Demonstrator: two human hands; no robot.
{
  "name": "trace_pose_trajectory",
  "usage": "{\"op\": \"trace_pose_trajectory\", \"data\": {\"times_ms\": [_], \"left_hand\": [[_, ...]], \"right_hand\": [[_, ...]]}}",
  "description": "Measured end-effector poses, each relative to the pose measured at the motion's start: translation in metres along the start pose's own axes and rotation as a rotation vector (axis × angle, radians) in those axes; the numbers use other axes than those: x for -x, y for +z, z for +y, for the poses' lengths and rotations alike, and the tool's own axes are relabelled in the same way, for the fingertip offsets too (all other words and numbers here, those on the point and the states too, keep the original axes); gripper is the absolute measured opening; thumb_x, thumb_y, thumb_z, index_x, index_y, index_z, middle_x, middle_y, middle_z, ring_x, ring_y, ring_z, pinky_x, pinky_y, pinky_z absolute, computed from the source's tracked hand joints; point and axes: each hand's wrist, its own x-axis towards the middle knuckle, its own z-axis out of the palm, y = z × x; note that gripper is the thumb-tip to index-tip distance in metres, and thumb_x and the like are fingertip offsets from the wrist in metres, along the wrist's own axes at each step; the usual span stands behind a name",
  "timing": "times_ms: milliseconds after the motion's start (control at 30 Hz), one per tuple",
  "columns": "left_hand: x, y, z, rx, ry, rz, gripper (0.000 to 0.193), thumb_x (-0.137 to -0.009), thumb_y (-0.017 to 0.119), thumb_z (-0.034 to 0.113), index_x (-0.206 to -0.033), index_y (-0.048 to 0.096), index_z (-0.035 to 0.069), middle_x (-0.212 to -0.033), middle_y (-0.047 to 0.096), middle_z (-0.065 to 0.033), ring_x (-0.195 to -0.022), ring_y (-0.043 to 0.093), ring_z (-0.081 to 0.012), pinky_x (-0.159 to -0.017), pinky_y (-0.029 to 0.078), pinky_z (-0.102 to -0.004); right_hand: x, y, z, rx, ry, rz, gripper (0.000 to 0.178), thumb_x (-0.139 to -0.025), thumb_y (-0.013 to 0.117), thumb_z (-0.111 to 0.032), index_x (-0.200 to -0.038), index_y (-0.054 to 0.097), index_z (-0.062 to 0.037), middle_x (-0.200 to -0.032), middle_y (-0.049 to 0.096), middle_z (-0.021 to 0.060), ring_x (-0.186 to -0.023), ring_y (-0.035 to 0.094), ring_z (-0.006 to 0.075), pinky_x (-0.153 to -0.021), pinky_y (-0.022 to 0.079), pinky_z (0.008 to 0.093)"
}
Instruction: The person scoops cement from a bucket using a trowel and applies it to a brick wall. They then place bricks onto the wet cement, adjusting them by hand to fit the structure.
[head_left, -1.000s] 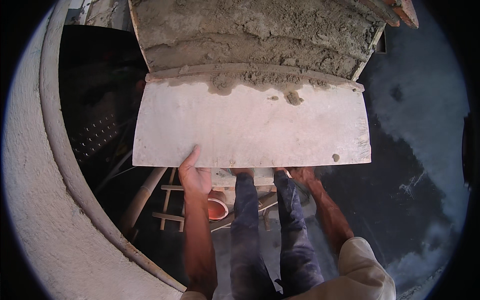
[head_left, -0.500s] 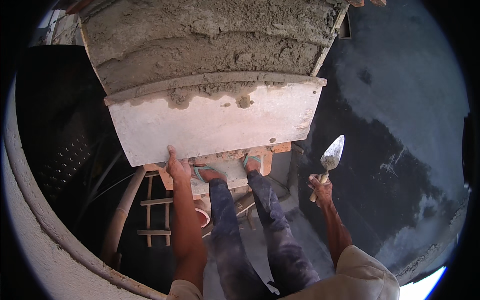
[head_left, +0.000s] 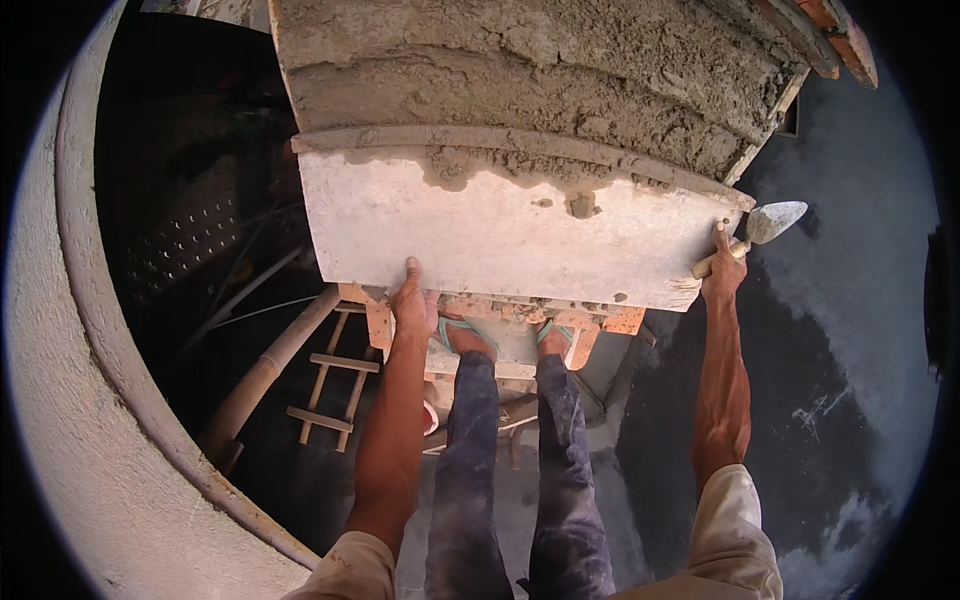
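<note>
A pale flat board (head_left: 480,225) lies in front of me, its upper edge against a wooden strip (head_left: 520,143) beside wet grey mortar (head_left: 520,65). My left hand (head_left: 412,302) grips the board's near edge, thumb on top and fingers underneath. At the board's right end is my right hand (head_left: 722,268), closed round the wooden handle of a trowel (head_left: 775,221) whose mortar-smeared blade points right. The right thumb rests up against the board's corner. Wet patches and small lumps of mortar mark the board's upper part.
My sandalled feet (head_left: 468,338) stand on a ledge with bricks (head_left: 625,320) just below the board. A wooden ladder (head_left: 335,375) and a bamboo pole (head_left: 265,375) are lower left. A curved plastered wall (head_left: 70,380) bounds the left, a dark patchy surface (head_left: 830,330) the right.
My right hand has moved up with the trowel to the board's right end. The left hand stays on the near edge. The whole view has shifted and turned slightly.
</note>
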Motion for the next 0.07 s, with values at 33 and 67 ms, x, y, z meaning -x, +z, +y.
{"op": "trace_pose_trajectory", "data": {"times_ms": [33, 67], "left_hand": [[-0.0053, -0.0103, -0.0005, -0.002, 0.004, -0.004, 0.068, -0.102, 0.074, 0.019, -0.16, 0.04, 0.015, -0.158, 0.048, -0.0076, -0.143, 0.048, -0.0302, -0.12, 0.04, -0.0604], [-0.0048, -0.0198, 0.0059, 0.006, 0.024, 0.014, 0.068, -0.102, 0.074, 0.019, -0.16, 0.04, 0.015, -0.158, 0.048, -0.0076, -0.143, 0.048, -0.0302, -0.12, 0.04, -0.0604]], "right_hand": [[-0.0001, 0.0164, -0.0042, -0.042, -0.031, -0.071, 0.032, -0.09, 0.089, -0.028, -0.1, 0.07, -0.0043, -0.085, 0.065, 0.0003, -0.071, 0.062, 0.0106, -0.066, 0.054, 0.03], [-0.0084, 0.0237, -0.0063, -0.092, -0.013, -0.144, 0.031, -0.092, 0.087, -0.029, -0.098, 0.07, -0.0049, -0.079, 0.065, 0.0015, -0.065, 0.063, 0.0113, -0.063, 0.055, 0.0307]]}}
